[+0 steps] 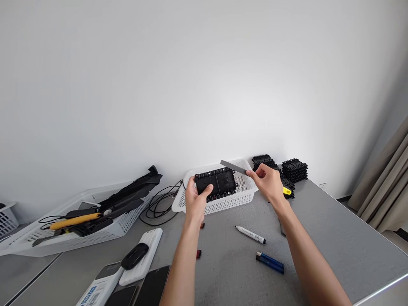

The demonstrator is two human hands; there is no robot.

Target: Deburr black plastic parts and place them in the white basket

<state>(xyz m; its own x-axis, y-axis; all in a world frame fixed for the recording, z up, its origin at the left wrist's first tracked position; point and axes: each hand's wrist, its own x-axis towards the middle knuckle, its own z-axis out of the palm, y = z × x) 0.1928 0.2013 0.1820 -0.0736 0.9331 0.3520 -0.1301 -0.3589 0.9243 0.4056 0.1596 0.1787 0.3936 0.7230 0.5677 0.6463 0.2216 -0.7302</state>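
My left hand grips a black rectangular plastic piece with toothed edges, thumb across its face. It is held up in front of a white perforated basket. Between the thumb and fingers of my right hand is a flat grey strip; its free end points left, just above the black piece. I cannot tell whether strip and piece touch. Behind my right hand lie more black toothed pieces, and a yellow-handled tool shows partly beside my wrist.
A stack of black pieces stands at the back right. A white marker and a blue lighter lie on the grey table. To the left are a coiled black cable, a filled white basket and a white power bank.
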